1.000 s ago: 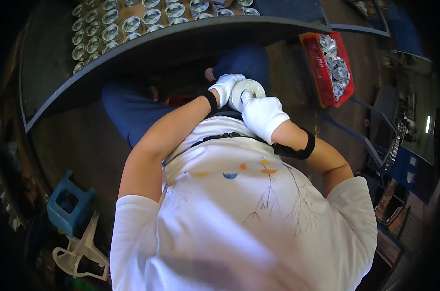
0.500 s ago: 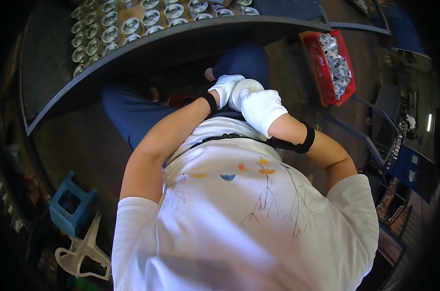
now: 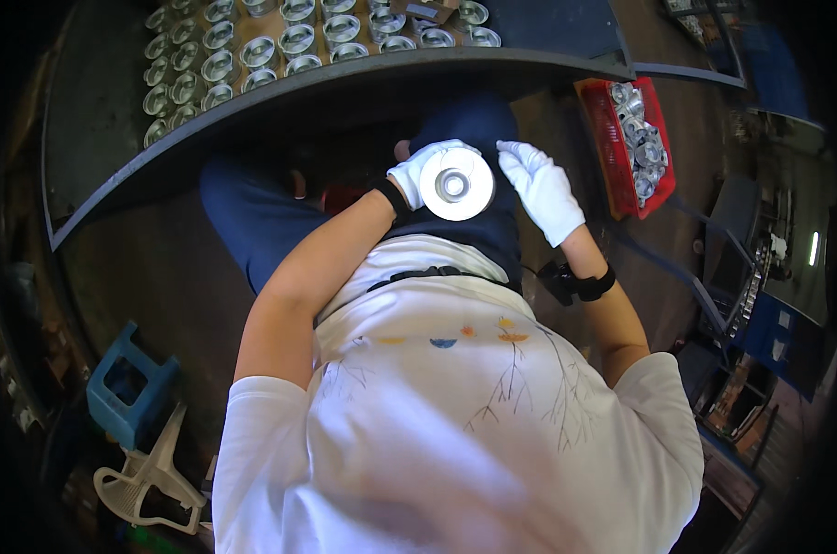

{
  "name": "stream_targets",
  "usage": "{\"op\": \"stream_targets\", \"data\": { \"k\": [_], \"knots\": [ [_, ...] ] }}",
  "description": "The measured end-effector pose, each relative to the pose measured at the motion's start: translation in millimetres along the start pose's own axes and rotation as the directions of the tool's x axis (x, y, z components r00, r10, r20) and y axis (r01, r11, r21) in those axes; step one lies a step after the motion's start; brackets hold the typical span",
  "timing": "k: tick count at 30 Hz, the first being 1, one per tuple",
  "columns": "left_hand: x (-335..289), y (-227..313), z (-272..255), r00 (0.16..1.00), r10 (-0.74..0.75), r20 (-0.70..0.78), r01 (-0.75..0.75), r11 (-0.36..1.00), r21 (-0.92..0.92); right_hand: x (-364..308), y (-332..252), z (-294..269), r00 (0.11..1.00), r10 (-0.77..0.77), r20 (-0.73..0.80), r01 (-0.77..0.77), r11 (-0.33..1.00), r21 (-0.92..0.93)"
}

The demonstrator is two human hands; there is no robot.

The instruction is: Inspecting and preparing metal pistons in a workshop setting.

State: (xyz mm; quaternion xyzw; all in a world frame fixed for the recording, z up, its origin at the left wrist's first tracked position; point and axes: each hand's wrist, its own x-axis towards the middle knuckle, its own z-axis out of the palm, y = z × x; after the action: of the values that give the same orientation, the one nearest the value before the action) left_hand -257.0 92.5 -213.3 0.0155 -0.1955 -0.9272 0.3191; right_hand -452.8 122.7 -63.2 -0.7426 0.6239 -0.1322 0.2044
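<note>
In front of my lap, my left hand [image 3: 412,173], in a white glove, grips a round silvery metal part [image 3: 475,191] by its left side. The part's flat disc face is turned up, with a raised ring-shaped hub at its centre. Most of my left fingers are hidden behind it. To the right of the disc and apart from it is my gloved right hand [image 3: 545,196], its fingers stretched out toward the upper left with nothing visible in them.
Ahead stands a dark table [image 3: 547,28] with a raised rim, bearing rows of round metal parts [image 3: 296,39] and a piece of cardboard [image 3: 425,9]. A red basket [image 3: 663,120] of metal pieces sits at the right. Lower left are a blue stool [image 3: 127,392] and a white plastic chair [image 3: 150,475].
My right hand has let go of the metal part and moved to the right. In my left hand the part has turned, so its flat face and hub now show.
</note>
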Motion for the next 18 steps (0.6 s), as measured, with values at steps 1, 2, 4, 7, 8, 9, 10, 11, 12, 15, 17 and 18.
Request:
{"op": "stream_targets", "data": {
  "k": [1, 2, 4, 7, 8, 9, 10, 11, 12, 15, 17, 18],
  "knots": [
    [5, 0, 7, 0.992, 0.034, -0.121, -0.02, 0.993, 0.113, 0, -6, -2, 0.981, 0.155, 0.114, -0.171, 0.973, 0.154],
    [9, 2, 13, 0.993, 0.033, -0.112, -0.02, 0.993, 0.116, -3, 11, 11, 0.944, 0.266, 0.196, -0.317, 0.897, 0.307],
    [18, 9, 23, 0.991, -0.057, -0.121, 0.012, 0.94, -0.341, 4, -11, 8, 0.841, 0.421, 0.338, -0.507, 0.4, 0.763],
    [36, 14, 36, 0.989, 0.148, -0.025, -0.15, 0.981, -0.125, 17, -15, 13, 0.842, 0.391, 0.371, -0.382, -0.052, 0.923],
    [41, 14, 41, 0.963, 0.268, 0.008, -0.268, 0.964, -0.001, 22, -17, 13, 0.85, 0.393, 0.35, -0.362, -0.047, 0.931],
    [41, 17, 54, 0.957, 0.24, -0.164, -0.204, 0.956, 0.21, 26, -23, 13, 0.848, 0.413, 0.332, -0.297, -0.15, 0.943],
    [46, 19, 53, 0.961, 0.233, -0.147, -0.198, 0.955, 0.221, 29, -26, 11, 0.844, 0.434, 0.315, -0.224, -0.249, 0.942],
    [52, 20, 53, 0.974, 0.184, -0.132, -0.192, 0.98, -0.048, 34, -26, 7, 0.836, 0.45, 0.314, -0.201, -0.282, 0.938],
    [56, 23, 54, 0.984, 0.139, -0.11, -0.167, 0.935, -0.313, 39, -30, 1, 0.842, 0.451, 0.298, -0.183, -0.281, 0.942],
    [67, 29, 63, 0.964, 0.103, -0.246, -0.169, 0.95, -0.262, 49, -29, -19, 0.841, 0.454, 0.295, -0.158, -0.314, 0.936],
    [73, 35, 76, 0.896, 0.133, -0.423, -0.182, 0.98, -0.079, 58, 0, -34, 0.876, 0.377, 0.301, -0.222, -0.239, 0.945],
    [73, 45, 89, 0.876, 0.069, -0.478, -0.134, 0.985, -0.104, 62, 6, -47, 0.859, 0.403, 0.316, -0.268, -0.171, 0.948]
  ]
}}
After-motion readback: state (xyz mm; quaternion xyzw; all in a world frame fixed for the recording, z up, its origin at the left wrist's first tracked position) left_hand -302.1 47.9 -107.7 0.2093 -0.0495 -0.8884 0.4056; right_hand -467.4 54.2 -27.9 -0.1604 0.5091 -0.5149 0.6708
